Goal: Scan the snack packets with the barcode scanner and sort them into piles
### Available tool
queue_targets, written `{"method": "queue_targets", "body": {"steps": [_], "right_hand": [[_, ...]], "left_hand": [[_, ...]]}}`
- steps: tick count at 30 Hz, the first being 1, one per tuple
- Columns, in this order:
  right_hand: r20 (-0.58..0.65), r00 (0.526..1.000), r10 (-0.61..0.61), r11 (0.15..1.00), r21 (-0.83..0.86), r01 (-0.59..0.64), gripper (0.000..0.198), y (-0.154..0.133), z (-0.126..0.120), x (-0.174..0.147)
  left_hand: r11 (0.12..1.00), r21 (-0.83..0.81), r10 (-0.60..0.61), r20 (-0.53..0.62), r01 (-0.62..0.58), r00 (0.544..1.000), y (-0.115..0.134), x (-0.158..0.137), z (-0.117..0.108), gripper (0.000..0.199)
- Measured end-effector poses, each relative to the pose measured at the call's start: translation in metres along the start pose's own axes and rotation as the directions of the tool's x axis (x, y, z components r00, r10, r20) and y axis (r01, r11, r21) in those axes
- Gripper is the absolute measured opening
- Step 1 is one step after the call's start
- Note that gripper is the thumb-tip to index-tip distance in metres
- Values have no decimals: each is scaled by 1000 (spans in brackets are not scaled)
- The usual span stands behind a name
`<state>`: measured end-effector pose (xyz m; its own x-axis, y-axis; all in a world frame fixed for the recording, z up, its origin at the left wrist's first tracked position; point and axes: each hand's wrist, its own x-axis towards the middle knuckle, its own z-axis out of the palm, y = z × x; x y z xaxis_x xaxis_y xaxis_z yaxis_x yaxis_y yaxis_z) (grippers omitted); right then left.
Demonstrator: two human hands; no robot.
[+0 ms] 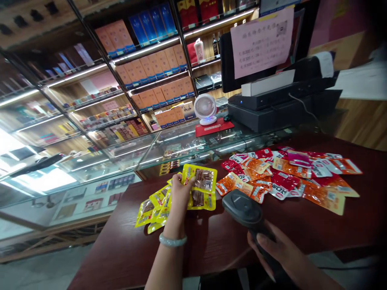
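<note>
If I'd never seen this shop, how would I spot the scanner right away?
Find the dark reddish-brown table, then the person's right hand by its near edge. The scanner is in that hand, its rounded head sticking out. Unlike the flat, shiny yellow packets and red and orange packets nearby, it's dark and chunky.

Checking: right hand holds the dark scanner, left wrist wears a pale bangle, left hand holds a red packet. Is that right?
Not quite: the head view shows the left hand holding a yellow packet, not a red one. The right hand does hold the dark scanner, and the left wrist wears a pale bangle.
</note>
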<state>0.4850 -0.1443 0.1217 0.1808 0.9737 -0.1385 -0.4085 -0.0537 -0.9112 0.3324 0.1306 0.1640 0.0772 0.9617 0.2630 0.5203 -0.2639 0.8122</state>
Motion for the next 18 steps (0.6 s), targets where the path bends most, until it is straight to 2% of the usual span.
{"method": "queue_targets", "body": {"steps": [2,4,6,7,8,9,11,13,15,18], "right_hand": [[25,1000,6,1000,-5,-6,52,-1,4,3],[45,999,16,1000,1,-16,51,-2,9,7],[45,999,25,1000,18,-26,50,0,12,13],[47,999,27,999,23,-28,49,1,13,16],[53,998,29,999,25,-30,49,3,14,20],[56,998,29,999,25,-30,47,5,14,23],[68,997,24,999,21,-25,45,9,14,28],[72,997,11,1000,20,-13,44,11,14,33],[75,997,3,1000,17,-4,44,11,13,35],[60,998,23,1000,-6,-23,45,8,11,36]], "left_hand": [[995,84,-41,-49,45,998,-5,5,-22,45],[968,238,-43,-171,84,984,-5,5,-38,55],[898,434,49,-252,67,967,3,-2,-41,72],[849,528,120,-225,17,967,9,-8,-37,78],[793,606,186,-144,-62,972,16,-14,-30,82],[731,661,231,-9,-167,973,23,-21,-20,80],[614,681,268,295,-399,917,32,-29,2,70],[546,656,233,478,-521,847,35,-29,23,62],[519,653,163,557,-551,814,30,-22,36,59],[489,680,68,595,-547,801,18,-9,44,60]]}}
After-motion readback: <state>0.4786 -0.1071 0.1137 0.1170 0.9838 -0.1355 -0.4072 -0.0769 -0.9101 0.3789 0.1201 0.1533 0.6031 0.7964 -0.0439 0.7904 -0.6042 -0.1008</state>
